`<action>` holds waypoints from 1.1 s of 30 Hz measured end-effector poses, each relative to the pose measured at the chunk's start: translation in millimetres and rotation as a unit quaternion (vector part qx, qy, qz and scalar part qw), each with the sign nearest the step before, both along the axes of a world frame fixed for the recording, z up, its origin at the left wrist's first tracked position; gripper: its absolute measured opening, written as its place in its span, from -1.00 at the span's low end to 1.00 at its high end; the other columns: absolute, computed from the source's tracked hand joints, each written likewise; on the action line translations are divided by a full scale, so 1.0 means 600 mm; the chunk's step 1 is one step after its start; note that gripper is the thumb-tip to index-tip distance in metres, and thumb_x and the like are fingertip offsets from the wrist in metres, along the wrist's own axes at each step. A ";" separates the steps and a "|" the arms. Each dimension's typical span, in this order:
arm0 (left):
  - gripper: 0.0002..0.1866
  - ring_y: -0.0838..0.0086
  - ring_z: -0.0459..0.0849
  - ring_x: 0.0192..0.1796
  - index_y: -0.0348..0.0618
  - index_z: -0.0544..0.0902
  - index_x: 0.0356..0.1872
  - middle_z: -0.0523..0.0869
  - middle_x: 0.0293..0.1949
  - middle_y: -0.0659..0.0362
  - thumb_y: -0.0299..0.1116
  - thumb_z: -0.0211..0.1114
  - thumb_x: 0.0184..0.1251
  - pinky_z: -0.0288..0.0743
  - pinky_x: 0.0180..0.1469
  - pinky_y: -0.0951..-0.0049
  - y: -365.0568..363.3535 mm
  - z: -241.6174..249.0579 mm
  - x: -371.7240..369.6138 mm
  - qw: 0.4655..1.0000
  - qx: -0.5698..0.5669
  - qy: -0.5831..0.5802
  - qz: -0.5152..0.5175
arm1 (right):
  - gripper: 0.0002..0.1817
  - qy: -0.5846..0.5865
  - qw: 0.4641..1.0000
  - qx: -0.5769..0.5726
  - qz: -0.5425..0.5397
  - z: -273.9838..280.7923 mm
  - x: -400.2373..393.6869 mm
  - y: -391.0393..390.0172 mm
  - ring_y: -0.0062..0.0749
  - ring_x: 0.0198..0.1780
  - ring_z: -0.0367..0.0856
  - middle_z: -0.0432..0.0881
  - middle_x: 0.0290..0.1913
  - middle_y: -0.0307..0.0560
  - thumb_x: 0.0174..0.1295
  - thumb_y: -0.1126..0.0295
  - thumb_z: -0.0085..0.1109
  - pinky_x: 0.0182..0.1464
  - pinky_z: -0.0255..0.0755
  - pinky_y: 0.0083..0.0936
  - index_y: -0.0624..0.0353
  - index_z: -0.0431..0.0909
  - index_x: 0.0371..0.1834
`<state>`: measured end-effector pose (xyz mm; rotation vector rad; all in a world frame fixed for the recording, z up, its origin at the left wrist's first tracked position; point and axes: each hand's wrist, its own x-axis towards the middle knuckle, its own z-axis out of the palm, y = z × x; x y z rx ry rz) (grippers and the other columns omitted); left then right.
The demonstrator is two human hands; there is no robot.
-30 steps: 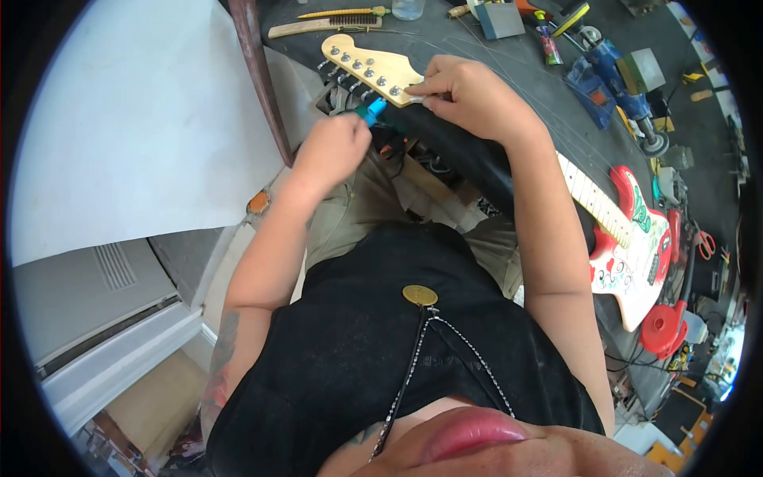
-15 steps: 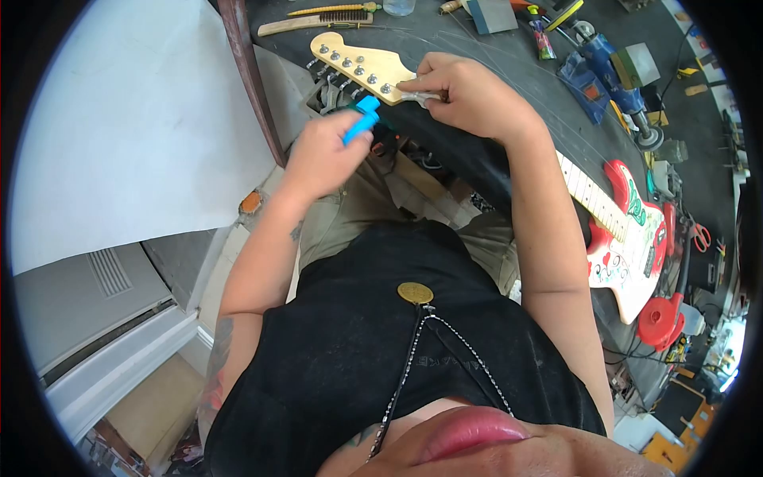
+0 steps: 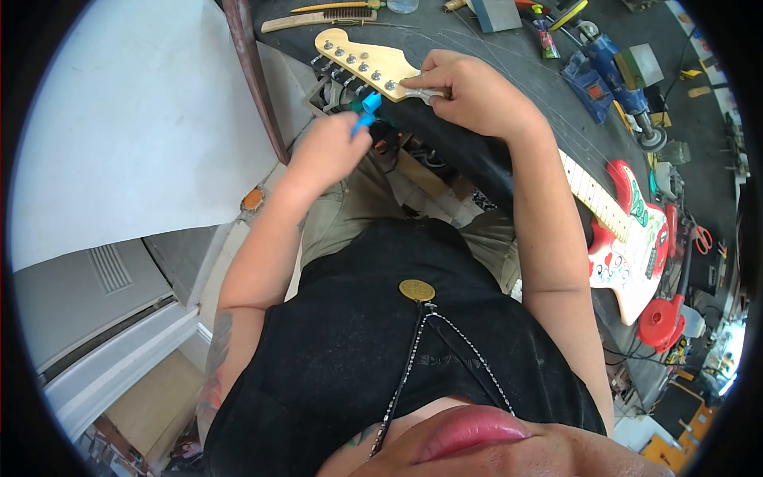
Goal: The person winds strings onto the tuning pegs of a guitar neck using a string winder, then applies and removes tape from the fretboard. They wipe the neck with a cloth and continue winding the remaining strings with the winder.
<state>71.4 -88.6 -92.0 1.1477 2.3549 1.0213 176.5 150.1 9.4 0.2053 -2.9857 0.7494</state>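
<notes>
My left hand (image 3: 327, 151) is closed around a blue string winder (image 3: 370, 103). Its head is beside the tuning pegs along the lower edge of a pale wooden guitar headstock (image 3: 369, 62). Metal tuner posts stand in a row on the headstock. My right hand (image 3: 481, 94) is closed at the top of the neck, its index finger lying near the last post and its thumb on the lower side. Farther right the fretted neck (image 3: 592, 191) runs into a red and white decorated guitar body (image 3: 636, 246). My right forearm covers part of the neck.
On the dark bench lie a wooden-handled brush (image 3: 338, 17), a grey block (image 3: 494, 13), a small tube (image 3: 545, 40) and a blue rotary tool (image 3: 616, 75). Red scissors (image 3: 701, 238) and a red round device (image 3: 661, 322) are at right. Thin loose strings cross the bench.
My left hand and the blue string winder have turned and shifted slightly, with motion blur. The headstock and my right hand have moved a little to the right in view.
</notes>
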 end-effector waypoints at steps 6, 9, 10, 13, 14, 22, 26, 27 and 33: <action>-0.75 -0.16 0.73 -0.29 -0.29 0.74 -0.23 0.75 -0.37 -0.22 -0.26 0.30 0.47 0.58 -0.18 0.07 -0.006 0.023 -0.011 0.972 0.178 -0.135 0.066 | -0.42 0.030 0.999 -0.018 -0.001 -0.006 0.000 0.004 -0.24 -0.17 0.62 0.65 -0.08 -0.07 0.15 0.69 0.26 -0.09 0.52 -0.34 0.12 0.75 0.29; -0.74 -0.13 0.71 -0.36 -0.31 0.72 -0.23 0.71 -0.43 -0.22 -0.27 0.26 0.49 0.57 -0.22 0.07 -0.001 0.008 -0.014 0.995 0.032 -0.077 0.052 | -0.42 -0.010 0.998 -0.043 -0.045 0.001 0.002 0.002 -0.35 -0.24 0.56 0.63 -0.15 -0.13 0.15 0.68 0.26 -0.15 0.49 -0.38 0.14 0.70 0.31; -0.74 -0.13 0.71 -0.36 -0.31 0.72 -0.23 0.71 -0.43 -0.22 -0.27 0.26 0.49 0.57 -0.22 0.07 -0.002 0.010 -0.012 0.995 0.032 -0.076 0.051 | -0.42 -0.010 0.998 -0.046 -0.047 0.001 0.001 0.002 -0.39 -0.26 0.54 0.62 -0.17 -0.15 0.15 0.68 0.25 -0.18 0.48 -0.40 0.16 0.70 0.31; -0.75 -0.04 0.69 -0.38 -0.30 0.72 -0.21 0.71 -0.41 -0.19 -0.28 0.26 0.52 0.56 -0.22 0.12 -0.007 0.033 0.001 0.994 0.051 -0.076 -0.059 | -0.43 -0.018 0.997 -0.049 -0.054 0.006 -0.001 -0.002 -0.44 -0.29 0.51 0.60 -0.21 -0.18 0.15 0.68 0.25 -0.20 0.46 -0.42 0.18 0.69 0.30; -0.75 -0.04 0.69 -0.38 -0.30 0.72 -0.21 0.71 -0.41 -0.19 -0.28 0.26 0.52 0.56 -0.22 0.12 -0.008 0.028 -0.001 0.994 0.052 -0.075 -0.056 | -0.43 -0.028 0.996 -0.050 -0.062 0.009 -0.003 -0.002 -0.44 -0.29 0.51 0.60 -0.22 -0.18 0.14 0.67 0.25 -0.21 0.46 -0.42 0.19 0.69 0.30; -0.76 0.17 0.63 -0.46 -0.26 0.77 -0.14 0.70 -0.48 -0.09 -0.27 0.28 0.53 0.53 -0.26 0.24 0.000 -0.008 -0.002 0.981 0.120 -0.072 0.134 | -0.48 -0.044 0.993 -0.062 -0.089 0.017 0.002 -0.004 -0.15 -0.18 0.69 0.73 -0.16 -0.04 0.16 0.57 0.30 -0.08 0.58 -0.26 0.21 0.70 0.27; -0.74 0.17 0.61 -0.48 -0.27 0.75 -0.18 0.68 -0.52 -0.07 -0.25 0.30 0.50 0.51 -0.30 0.22 0.001 -0.017 -0.002 0.991 0.076 -0.073 0.080 | -0.49 -0.054 0.991 -0.078 -0.097 0.014 -0.001 -0.004 -0.20 -0.20 0.67 0.72 -0.17 -0.07 0.16 0.56 0.30 -0.10 0.56 -0.29 0.20 0.71 0.26; -0.74 0.18 0.60 -0.49 -0.28 0.75 -0.20 0.67 -0.53 -0.07 -0.25 0.30 0.50 0.51 -0.31 0.22 0.000 -0.014 -0.002 0.993 0.058 -0.093 0.050 | -0.49 -0.052 0.991 -0.078 -0.095 0.015 -0.003 -0.006 -0.20 -0.20 0.67 0.72 -0.17 -0.07 0.16 0.56 0.30 -0.10 0.56 -0.29 0.20 0.71 0.26; -0.75 0.46 0.62 -0.40 -0.27 0.78 -0.09 0.71 -0.47 0.11 -0.27 0.30 0.55 0.49 -0.25 0.32 -0.009 -0.009 0.006 0.976 0.093 -0.198 0.000 | -0.51 -0.052 0.991 -0.075 -0.100 0.017 0.000 -0.006 -0.22 -0.22 0.66 0.71 -0.20 -0.09 0.17 0.55 0.30 -0.13 0.54 -0.29 0.19 0.72 0.23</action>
